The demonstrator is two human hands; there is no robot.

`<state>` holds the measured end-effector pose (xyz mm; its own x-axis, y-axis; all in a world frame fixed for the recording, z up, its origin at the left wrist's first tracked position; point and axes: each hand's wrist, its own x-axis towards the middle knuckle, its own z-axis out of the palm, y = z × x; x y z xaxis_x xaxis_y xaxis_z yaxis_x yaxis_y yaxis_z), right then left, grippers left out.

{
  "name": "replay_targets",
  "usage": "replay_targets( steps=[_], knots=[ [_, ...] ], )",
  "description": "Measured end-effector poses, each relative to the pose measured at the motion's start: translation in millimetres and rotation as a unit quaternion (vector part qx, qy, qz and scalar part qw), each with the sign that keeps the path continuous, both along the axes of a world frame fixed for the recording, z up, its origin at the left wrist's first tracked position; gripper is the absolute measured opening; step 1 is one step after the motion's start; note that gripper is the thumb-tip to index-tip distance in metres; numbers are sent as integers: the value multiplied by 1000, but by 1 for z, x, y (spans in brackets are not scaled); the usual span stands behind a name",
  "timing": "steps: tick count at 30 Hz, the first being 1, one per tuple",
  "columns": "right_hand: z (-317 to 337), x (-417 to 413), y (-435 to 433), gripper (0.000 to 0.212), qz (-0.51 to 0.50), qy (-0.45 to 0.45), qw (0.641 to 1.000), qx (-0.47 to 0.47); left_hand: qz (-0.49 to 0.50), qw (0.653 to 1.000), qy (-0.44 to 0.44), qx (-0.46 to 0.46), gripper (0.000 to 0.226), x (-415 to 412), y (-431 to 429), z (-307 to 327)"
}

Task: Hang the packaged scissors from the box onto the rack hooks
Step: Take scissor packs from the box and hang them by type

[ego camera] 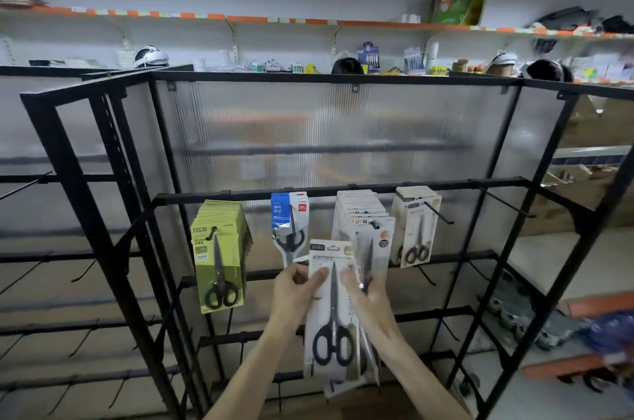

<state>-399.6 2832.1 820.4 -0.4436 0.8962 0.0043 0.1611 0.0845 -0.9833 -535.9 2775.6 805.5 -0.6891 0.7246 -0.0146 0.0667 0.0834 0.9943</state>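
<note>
**Stack in both hands, matching hook up and to the right**

Both hands grip a stack of packaged scissors (332, 313) held upright below the hook row, long axis vertical, hang-hole on top. Left hand (295, 294) pinches the front card's left edge; right hand (366, 289) clamps the stack's right side from behind. Likely the matching cream packs (415, 229) hang on a hook (441, 213) up and right, nearer the right hand. Other hung groups: green packs (219, 254), blue packs (288, 224), white packs (365, 217). The box isn't in view.
</note>
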Motion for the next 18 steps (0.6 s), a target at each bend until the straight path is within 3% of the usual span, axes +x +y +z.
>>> replay_targets(
  steps=[3, 7, 8, 15, 18],
  knots=[
    [-10, -5, -1, 46, 14, -98, 994, 39, 8, 1000, 4, -1, 19, 1, -1, -1],
    [-13, 1, 3, 5, 0, -40, 998, 45, 42, 999, -34, 1, 28, -10, -9, -7],
    [-14, 4, 5, 4, -11, -28, 998, 54, 53, 997, -47, 4, 31, -13, -11, -8],
    [-8, 25, 13, 42, -44, 42, 997, 40, 71, 995, -70, 11, 27, -21, -17, -16],
    [-7, 34, 25, 42, -62, 52, 996, 43, 71, 995, -73, -1, 32, -20, -13, -22]
  ],
)
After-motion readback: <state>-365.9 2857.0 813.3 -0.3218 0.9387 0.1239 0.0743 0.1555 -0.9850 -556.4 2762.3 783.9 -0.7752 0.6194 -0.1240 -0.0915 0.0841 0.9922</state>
